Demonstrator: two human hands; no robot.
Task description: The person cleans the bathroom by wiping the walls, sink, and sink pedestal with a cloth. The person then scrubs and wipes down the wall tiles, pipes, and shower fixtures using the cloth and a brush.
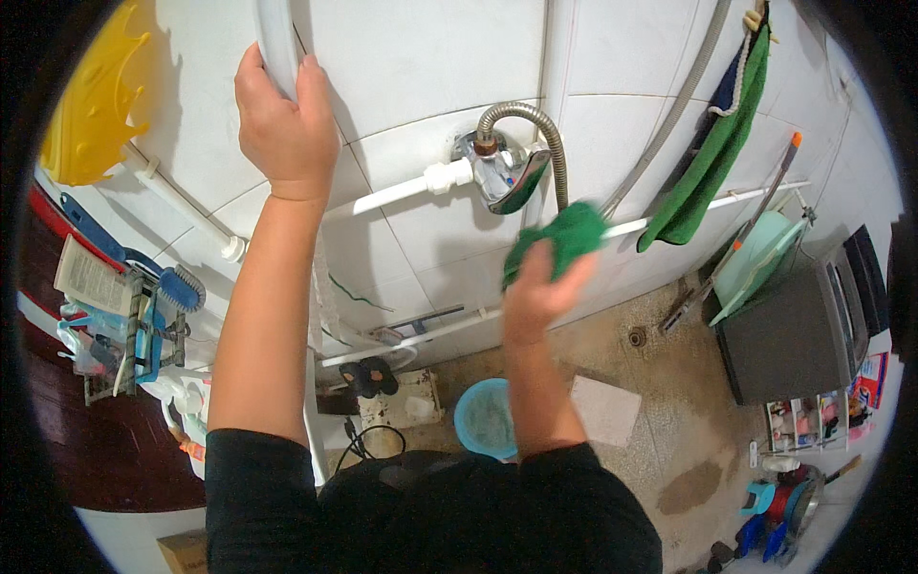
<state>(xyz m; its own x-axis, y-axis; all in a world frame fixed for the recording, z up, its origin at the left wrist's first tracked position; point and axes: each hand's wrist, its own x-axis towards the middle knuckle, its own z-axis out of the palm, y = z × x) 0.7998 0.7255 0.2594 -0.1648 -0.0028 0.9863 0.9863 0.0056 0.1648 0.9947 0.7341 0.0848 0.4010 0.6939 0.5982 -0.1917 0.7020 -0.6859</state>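
My left hand (287, 134) is raised at the upper left, its fingers wrapped round a smooth white pipe (278, 43) that runs up out of view. My right hand (543, 292), slightly blurred, grips a folded green cloth (569, 239). The cloth is just below and right of a chrome shower valve (499, 172) on the tiled wall. A flexible metal hose (521, 109) loops over from the valve and runs down behind the cloth. From the valve's left side a white pipe with a fitting (447, 178) leads off. Whether the cloth touches the hose, I cannot tell.
Green towels (712, 143) hang at the upper right, near a white rail (732, 199). A grey bin (789, 320) stands to the right. Below are a blue basin (483, 421) and a floor drain (637, 336). A rack with brushes (143, 325) and a yellow plastic piece (96, 100) are left.
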